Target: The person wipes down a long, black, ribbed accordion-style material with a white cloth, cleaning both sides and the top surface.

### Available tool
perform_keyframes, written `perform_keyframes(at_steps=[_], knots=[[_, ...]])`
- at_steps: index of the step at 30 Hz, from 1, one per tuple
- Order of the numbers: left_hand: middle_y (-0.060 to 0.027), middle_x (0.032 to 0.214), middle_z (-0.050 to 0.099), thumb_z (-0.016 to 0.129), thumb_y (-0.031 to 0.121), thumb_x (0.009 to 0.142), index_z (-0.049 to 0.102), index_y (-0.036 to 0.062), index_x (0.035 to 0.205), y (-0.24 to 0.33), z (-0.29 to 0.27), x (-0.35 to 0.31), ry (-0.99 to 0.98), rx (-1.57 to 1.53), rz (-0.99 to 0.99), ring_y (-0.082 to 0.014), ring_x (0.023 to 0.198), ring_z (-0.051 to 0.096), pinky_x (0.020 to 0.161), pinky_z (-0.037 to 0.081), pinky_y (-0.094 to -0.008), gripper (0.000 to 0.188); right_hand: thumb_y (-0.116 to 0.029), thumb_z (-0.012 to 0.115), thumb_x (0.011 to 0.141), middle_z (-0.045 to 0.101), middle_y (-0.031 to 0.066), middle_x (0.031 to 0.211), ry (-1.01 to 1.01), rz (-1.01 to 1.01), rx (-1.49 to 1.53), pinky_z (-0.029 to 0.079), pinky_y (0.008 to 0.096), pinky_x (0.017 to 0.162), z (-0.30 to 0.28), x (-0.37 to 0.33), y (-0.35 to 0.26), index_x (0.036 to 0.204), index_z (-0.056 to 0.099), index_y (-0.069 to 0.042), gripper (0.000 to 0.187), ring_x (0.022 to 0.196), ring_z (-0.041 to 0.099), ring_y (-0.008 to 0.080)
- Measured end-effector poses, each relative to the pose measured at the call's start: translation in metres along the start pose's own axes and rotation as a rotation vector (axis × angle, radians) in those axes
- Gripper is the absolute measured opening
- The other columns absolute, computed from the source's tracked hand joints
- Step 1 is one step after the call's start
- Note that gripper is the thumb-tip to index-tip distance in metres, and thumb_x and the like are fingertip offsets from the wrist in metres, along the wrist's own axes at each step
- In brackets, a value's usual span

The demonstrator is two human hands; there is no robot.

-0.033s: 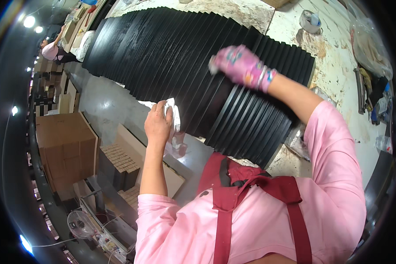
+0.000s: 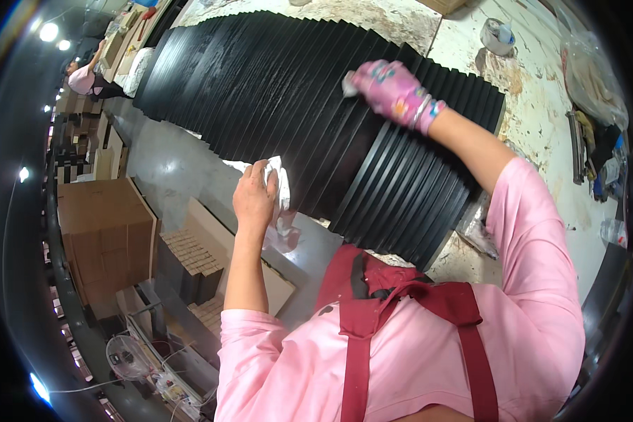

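Observation:
Long black strips lie side by side in a wide row, their ends stepped along both edges. My right hand, in a pink flowered glove, is closed over the strips. A small whitish wad, perhaps cloth, pokes out at its fingertips. My bare left hand grips a white cloth at the near ends of the strips. Part of that cloth hangs over the edge. Closer to me, the strips show raised ridges and look less glossy than those at the left.
The strips rest on a stained pale table. A white tub stands at the far right, beside clear plastic bags. Left on the floor are a large cardboard box, stacked boards and a fan. Another person works far left.
My right hand has shifted slightly away from me and to the right over the strips, with the whitish wad still in it. My left hand stays at the strip ends.

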State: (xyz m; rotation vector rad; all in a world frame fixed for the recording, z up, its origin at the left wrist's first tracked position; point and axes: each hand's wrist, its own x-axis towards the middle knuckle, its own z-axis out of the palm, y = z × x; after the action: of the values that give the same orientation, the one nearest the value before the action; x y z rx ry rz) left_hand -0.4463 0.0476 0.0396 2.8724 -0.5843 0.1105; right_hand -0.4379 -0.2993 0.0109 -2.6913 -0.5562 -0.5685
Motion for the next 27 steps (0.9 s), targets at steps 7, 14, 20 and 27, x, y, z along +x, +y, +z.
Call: perform_keyframes(at_steps=[7, 14, 20, 27], knots=[[-0.0144, 0.106, 0.064, 0.059, 0.026, 0.092, 0.061, 0.0092, 0.113, -0.015, 0.003, -0.008, -0.008, -0.079, -0.035, -0.0363, 0.096, 0.062, 0.081, 0.050, -0.0451, 0.027, -0.012, 0.070, 0.073, 0.065, 0.0018, 0.093, -0.110, -0.432, 0.189, 0.054, 0.0337, 0.073, -0.001, -0.015, -0.071, 0.102, 0.063, -0.015, 0.030, 0.089, 0.066, 0.0203], [-0.0148, 0.106, 0.064, 0.060, 0.025, 0.091, 0.061, 0.0097, 0.111, -0.007, 0.001, -0.003, -0.025, -0.079, -0.042, -0.0381, 0.094, 0.063, 0.079, 0.050, -0.0460, 0.026, -0.019, 0.052, 0.094, 0.066, 0.0079, 0.079, 0.033, 0.151, -0.043, 0.054, 0.0360, 0.065, 0.013, 0.042, 0.057, 0.093, 0.066, -0.016, 0.014, 0.075, 0.067, 0.0246], [-0.0157, 0.108, 0.065, 0.059, 0.025, 0.091, 0.060, 0.0065, 0.112, -0.007, -0.005, -0.001, -0.075, -0.134, -0.066, -0.0380, 0.096, 0.062, 0.081, 0.050, -0.0443, 0.027, -0.022, 0.053, 0.095, 0.067, 0.0041, 0.079, 0.007, 0.085, -0.193, 0.054, 0.0389, 0.070, 0.008, 0.034, 0.003, 0.092, 0.067, -0.019, 0.015, 0.080, 0.067, 0.0214], [-0.0201, 0.106, 0.068, 0.059, 0.020, 0.091, 0.064, 0.0007, 0.115, -0.081, -0.027, -0.010, -0.120, -0.535, -0.130, -0.0326, 0.097, 0.067, 0.085, 0.050, -0.0360, 0.031, -0.028, 0.058, 0.089, 0.064, 0.0160, 0.117, 0.148, 0.691, 0.019, 0.051, 0.0416, 0.091, -0.004, 0.038, 0.075, 0.126, 0.058, -0.016, 0.039, 0.103, 0.065, 0.0344]])
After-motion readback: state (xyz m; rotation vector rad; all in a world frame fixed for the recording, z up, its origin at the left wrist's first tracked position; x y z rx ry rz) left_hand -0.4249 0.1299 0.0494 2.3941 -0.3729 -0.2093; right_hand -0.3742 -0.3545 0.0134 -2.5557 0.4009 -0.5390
